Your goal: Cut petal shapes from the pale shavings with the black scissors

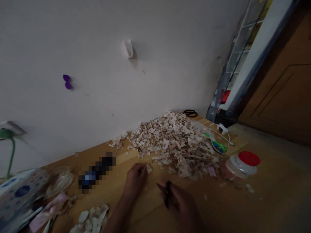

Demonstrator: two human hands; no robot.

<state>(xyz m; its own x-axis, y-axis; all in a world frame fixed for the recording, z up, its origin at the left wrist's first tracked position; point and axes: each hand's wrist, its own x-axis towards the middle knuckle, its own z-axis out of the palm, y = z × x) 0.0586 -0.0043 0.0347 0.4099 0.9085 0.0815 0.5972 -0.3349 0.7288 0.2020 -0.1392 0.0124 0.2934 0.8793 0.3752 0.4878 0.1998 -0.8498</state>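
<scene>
My left hand [136, 177] is closed above the wooden table, its fingertips pinching a small pale flake [149, 168]. To its right, my right hand [183, 200] grips dark scissors [167, 192], whose pointed end is turned toward my left hand. The scissors are slightly blurred, and a gap lies between them and the flake. Beyond both hands spreads a big heap of thin, dry, whitish-brown scraps [175, 142], of a kind I cannot make out. A smaller pile of rounder pale pieces [91, 220] lies at the lower left, beside my left forearm.
A red-lidded jar [239, 166] stands right of the heap. Behind it lie green-and-blue scissors [220, 148] and a white charger with cable [222, 128]. Black-handled scissors [190, 113] rest by the wall. At left are a pixelated dark object [97, 173] and a dotted package [23, 187].
</scene>
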